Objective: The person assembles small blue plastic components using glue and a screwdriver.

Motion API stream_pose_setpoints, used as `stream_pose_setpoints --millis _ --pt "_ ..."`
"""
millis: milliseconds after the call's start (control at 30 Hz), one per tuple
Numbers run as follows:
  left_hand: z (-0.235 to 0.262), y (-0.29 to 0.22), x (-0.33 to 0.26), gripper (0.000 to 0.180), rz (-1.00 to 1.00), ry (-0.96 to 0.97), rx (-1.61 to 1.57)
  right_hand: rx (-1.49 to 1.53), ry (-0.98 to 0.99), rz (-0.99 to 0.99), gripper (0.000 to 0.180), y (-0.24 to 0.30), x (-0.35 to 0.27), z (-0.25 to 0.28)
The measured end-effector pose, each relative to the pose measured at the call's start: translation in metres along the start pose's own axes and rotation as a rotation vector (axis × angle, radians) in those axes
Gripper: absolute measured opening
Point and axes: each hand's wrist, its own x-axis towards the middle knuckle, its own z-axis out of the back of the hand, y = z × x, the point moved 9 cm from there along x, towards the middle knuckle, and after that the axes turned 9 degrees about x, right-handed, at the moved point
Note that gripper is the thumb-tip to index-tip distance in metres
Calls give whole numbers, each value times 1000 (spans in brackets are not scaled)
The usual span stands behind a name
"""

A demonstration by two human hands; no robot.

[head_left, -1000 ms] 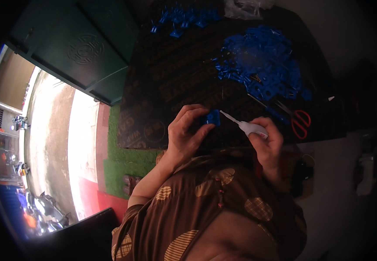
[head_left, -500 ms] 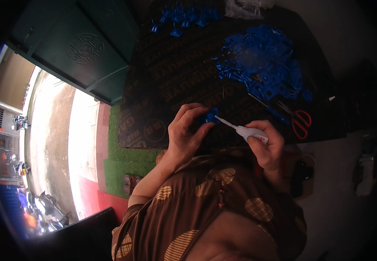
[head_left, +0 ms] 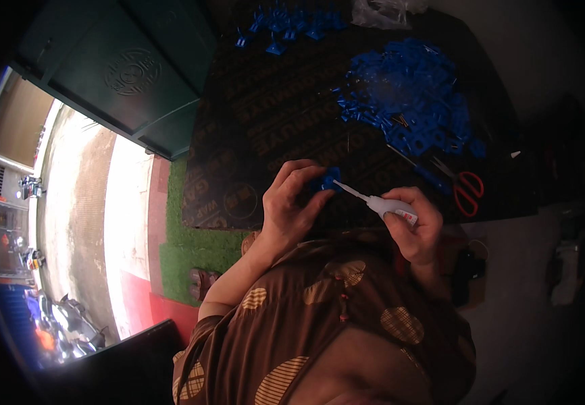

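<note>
My left hand [head_left: 292, 199] pinches a small blue plastic piece [head_left: 332, 178] between thumb and fingers, above the near part of the dark table. In my right hand [head_left: 415, 226] is a white glue bottle [head_left: 388, 206], tilted so that its long thin nozzle points left. The nozzle's tip meets the blue piece or lies right in front of it; I cannot tell whether they touch. My left fingers hide part of the piece.
On the dark printed table [head_left: 238, 162] lies a heap of blue plastic parts [head_left: 407, 88] at the far right. Several assembled blue pieces [head_left: 292, 23] stand at the far left, beside a clear plastic bag [head_left: 387, 12]. Red-handled scissors [head_left: 468, 194] and a blue-handled screwdriver [head_left: 431, 177] lie right of my hands.
Almost nothing differs. Both hands, the blue piece and the bottle keep their places, while the whole view has shifted very slightly.
</note>
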Motion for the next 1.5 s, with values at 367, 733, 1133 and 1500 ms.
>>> stream_pose_setpoints --millis 367,733,1133,1500 --pt "0 0 -1 34 13 0 -8 -68 28 7 20 8 5 -1" --pt "0 2 -3 33 2 -10 -10 -145 63 29 21 17 11 -3" --pt "0 3 -2 33 9 -6 -35 -194 85 39 24 23 15 -4" --pt "-1 3 -1 34 -10 -11 -42 -232 97 45 25 27 18 -5"
